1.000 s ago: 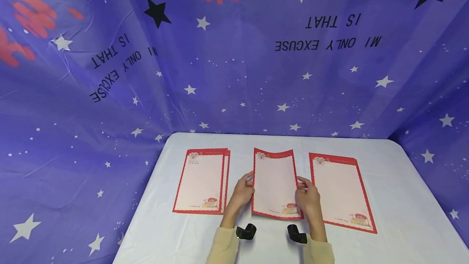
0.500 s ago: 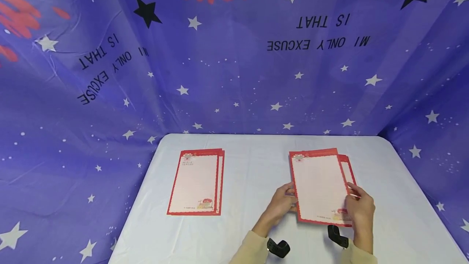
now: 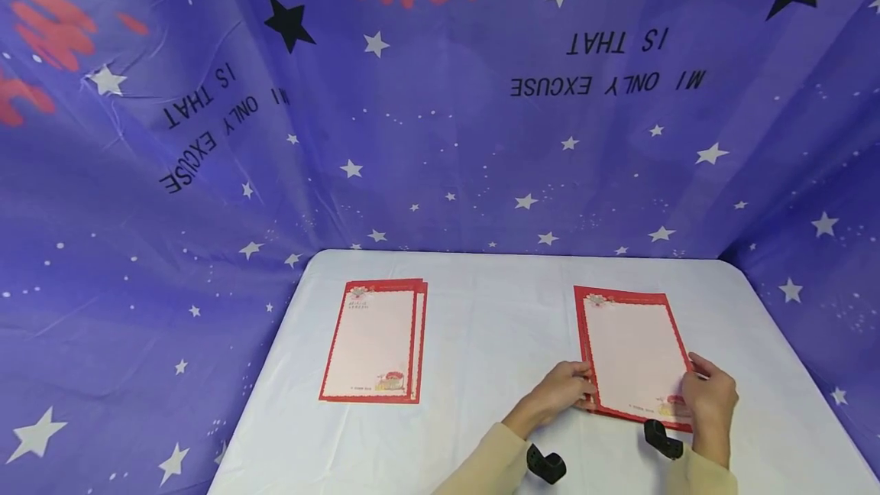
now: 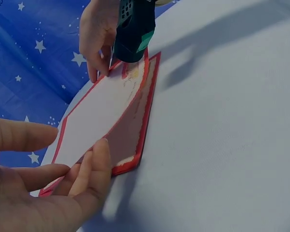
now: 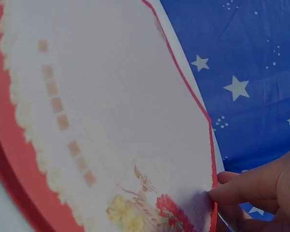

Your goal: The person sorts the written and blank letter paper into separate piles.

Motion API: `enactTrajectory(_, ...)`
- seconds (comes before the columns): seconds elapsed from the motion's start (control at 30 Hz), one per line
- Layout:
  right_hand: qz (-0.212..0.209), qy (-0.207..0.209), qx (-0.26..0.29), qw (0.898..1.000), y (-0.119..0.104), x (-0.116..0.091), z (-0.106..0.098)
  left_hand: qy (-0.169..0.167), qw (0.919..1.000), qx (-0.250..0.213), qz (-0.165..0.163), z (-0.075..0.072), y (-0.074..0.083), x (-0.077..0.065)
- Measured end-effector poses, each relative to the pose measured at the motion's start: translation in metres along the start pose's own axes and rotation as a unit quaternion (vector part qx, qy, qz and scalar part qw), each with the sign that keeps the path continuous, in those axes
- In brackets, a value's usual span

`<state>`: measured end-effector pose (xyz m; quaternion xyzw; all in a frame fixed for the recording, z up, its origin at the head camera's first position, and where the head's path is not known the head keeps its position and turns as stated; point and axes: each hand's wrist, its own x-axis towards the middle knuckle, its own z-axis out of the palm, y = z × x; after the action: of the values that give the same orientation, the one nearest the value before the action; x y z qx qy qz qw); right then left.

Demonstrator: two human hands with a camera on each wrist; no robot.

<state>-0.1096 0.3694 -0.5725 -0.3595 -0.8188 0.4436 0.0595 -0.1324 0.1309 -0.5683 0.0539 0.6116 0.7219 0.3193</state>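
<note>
A sheet of red-bordered letter paper (image 3: 635,350) lies over more sheets at the right of the table, its near edge bowed up from the sheet below (image 4: 147,106). My left hand (image 3: 560,392) holds its left edge between the fingers; in the left wrist view the thumb (image 4: 26,136) is off the paper. On the opposite side, my right hand (image 3: 711,403) pinches the right edge near the lower corner, thumb on top. In the right wrist view the printed flowers (image 5: 171,210) are beside that thumb.
Another stack of the same letter paper (image 3: 371,342) lies at the left of the white-covered table (image 3: 495,327). A starry purple-blue cloth (image 3: 440,136) hangs behind and at the sides. Black wrist cameras (image 3: 546,464) sit at both wrists.
Both hands have carried the sheet from the table's middle to the right, over the right-hand stack. It now lies lower and nearly lined up with it. The left stack stayed put.
</note>
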Motion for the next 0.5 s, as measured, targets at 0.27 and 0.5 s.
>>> enactTrajectory(0.27, 0.015, -0.013, -0.001, 1.000, 0.003, 0.000, 0.005, -0.004, 0.9988, 0.048, -0.006, -0.005, 0.000, 0.003)
enactTrajectory(0.5, -0.011, -0.018, -0.014, 1.000, 0.003, -0.001, 0.010, -0.005, 0.9976, 0.068, -0.013, -0.011, 0.000, 0.003)
